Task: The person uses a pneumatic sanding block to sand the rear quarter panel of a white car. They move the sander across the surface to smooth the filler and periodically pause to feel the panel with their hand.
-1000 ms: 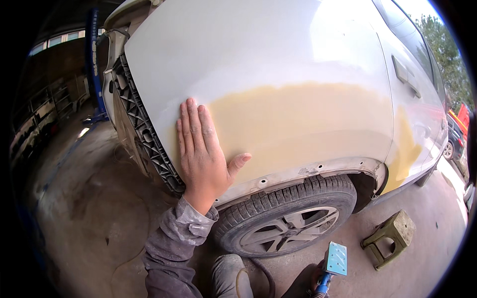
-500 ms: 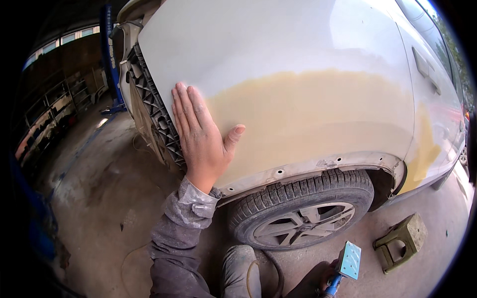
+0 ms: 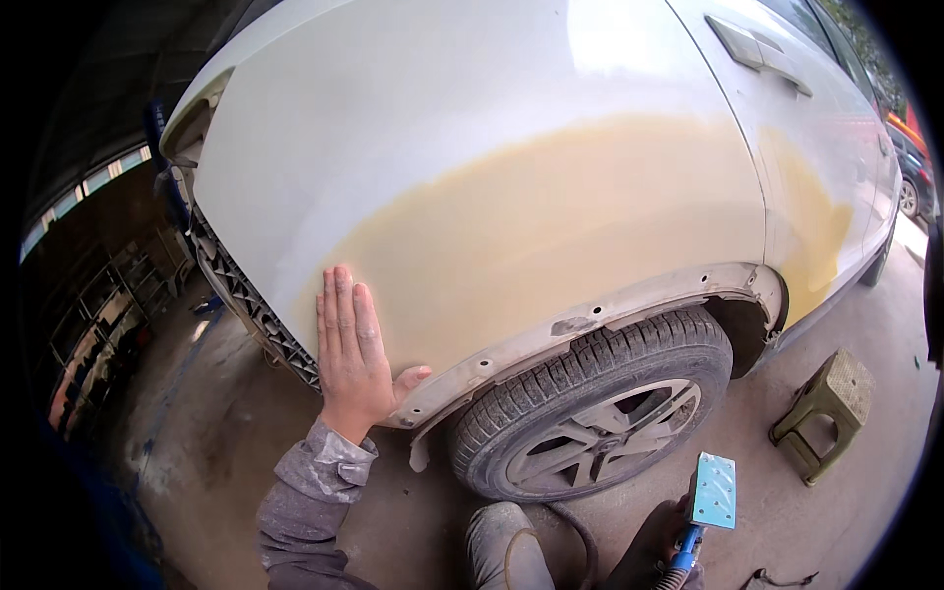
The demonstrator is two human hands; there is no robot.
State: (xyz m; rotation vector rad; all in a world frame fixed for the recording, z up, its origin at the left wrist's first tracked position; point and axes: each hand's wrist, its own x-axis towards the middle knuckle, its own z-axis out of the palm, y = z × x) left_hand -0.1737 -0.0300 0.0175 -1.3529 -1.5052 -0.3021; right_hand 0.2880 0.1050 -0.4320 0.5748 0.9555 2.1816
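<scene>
My left hand (image 3: 352,359) lies flat on the lower front part of a white car fender (image 3: 393,138), fingers pointing up and thumb spread out. It rests at the edge of a broad, smooth yellowish filler patch (image 3: 551,226) above the wheel arch. Low on the right, a sanding tool (image 3: 712,492) with a flat, light-blue, perforated rectangular pad and a blue hose fitting is held pad outward. My right hand (image 3: 678,519) grips it from behind, in shadow, its fingers largely hidden by the tool.
Under the bare wheel arch edge sits a dusty tyre (image 3: 580,403). A small olive step stool (image 3: 829,413) stands on the floor to the right. A black lattice bracket (image 3: 251,295) shows at the car's open front edge. Shelving (image 3: 88,344) stands far left; my knee (image 3: 506,551) is near the tyre.
My left hand has slid down the fender toward its lower front corner, staying flat. The view has shifted, showing more of the door side. The sander is still held low on the right.
</scene>
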